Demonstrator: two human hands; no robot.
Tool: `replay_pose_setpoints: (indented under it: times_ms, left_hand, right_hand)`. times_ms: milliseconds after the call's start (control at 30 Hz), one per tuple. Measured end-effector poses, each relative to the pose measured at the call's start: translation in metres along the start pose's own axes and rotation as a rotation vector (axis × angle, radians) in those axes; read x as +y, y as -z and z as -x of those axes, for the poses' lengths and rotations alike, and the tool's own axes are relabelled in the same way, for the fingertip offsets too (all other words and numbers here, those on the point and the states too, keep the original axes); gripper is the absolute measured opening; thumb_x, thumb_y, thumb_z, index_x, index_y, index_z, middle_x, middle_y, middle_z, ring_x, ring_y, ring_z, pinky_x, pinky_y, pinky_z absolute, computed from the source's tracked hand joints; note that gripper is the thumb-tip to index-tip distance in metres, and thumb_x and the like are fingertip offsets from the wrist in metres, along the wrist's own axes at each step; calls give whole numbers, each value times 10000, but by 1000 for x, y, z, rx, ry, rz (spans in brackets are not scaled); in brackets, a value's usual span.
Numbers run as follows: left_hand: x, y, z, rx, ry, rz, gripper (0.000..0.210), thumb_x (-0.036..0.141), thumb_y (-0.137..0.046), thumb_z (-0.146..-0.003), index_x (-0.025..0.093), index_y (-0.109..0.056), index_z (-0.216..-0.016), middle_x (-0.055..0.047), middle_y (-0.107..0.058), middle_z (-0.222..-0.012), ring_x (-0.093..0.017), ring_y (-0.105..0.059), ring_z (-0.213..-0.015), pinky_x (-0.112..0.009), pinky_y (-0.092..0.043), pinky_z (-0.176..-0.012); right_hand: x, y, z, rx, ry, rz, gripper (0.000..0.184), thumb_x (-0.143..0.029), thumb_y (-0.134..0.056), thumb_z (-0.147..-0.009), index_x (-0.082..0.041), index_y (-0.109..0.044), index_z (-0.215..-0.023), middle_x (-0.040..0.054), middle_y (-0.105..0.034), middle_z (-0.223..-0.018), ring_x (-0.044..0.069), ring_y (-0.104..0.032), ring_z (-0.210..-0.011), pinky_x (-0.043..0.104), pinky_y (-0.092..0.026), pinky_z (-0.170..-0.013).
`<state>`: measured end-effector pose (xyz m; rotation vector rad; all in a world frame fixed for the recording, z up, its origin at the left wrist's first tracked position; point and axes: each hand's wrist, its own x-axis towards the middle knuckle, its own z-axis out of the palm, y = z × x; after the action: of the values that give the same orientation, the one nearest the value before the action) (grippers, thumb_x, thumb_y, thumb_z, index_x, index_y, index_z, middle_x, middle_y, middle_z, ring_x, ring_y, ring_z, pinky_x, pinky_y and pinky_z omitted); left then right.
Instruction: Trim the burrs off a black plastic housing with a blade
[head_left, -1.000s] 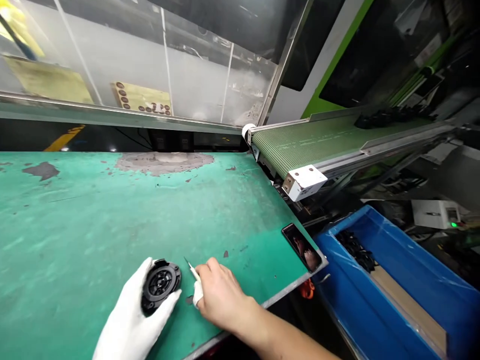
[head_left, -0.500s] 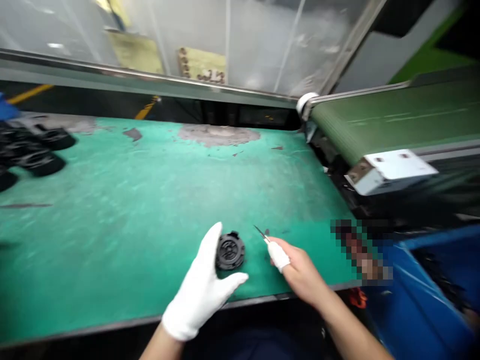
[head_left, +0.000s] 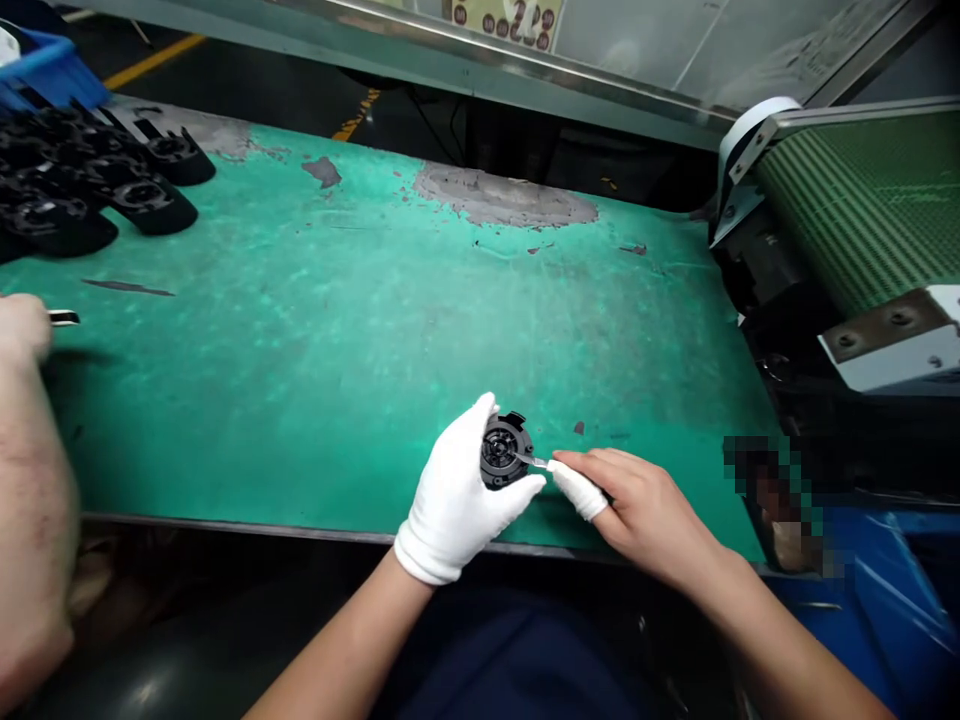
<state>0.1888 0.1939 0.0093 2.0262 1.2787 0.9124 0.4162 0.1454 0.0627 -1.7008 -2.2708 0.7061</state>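
A: The green table fills most of the view, its surface worn to grey at 12 o'clock. At 2 o'clock the ribbed conveyor ends just beside the table edge.

B: And at 10 o'clock?

A: A pile of black parts sits there, well apart from the hands. At 9 o'clock another person's forearm reaches in with a small tool; it stays clear of the work.

B: What do the person's own hands hold?

A: Near the front edge, at 6 o'clock, the gloved left hand wraps thumb and fingers around a round black part, closed firmly on its rim and holding it tilted up from the table. The bare right hand, one finger wrapped in white, pinches a thin blade whose tip touches the part's face.

B: Any risk?

A: Probably a slip. The blade points toward the left thumb, so a hard push could drive it into the glove. A loose hold might let the part twist and get gouged.
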Motion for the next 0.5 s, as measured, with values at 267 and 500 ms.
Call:
replay_pose_setpoints:
  times_ms: [267,500]
  left_hand:
    - [-7,1,-1,-93,-60,-10,1065,524,-820,-741,203,-214,-1556,-155,-443,-1531,-300,-429,-1428,-474,-380,-1196]
    - [-5,-4,0,-26,-83,-65,913,458,-771,-804,178,-288,-1526,-157,-512,-1467,-295,-498,-1371,-448,-416,-1169]
  right_hand:
    - [-1,-4,16,24,-100,-83,359,-318,-438,-1040,-220,-624,-1330,65,-681,-1007,205,-626,-899,337,-486,-787]
    - [-20,-8,33,23,-97,-42,382,-287,-426,-1052,-245,-572,-1402,40,-621,-866,195,-590,-788,322,-446,-699]
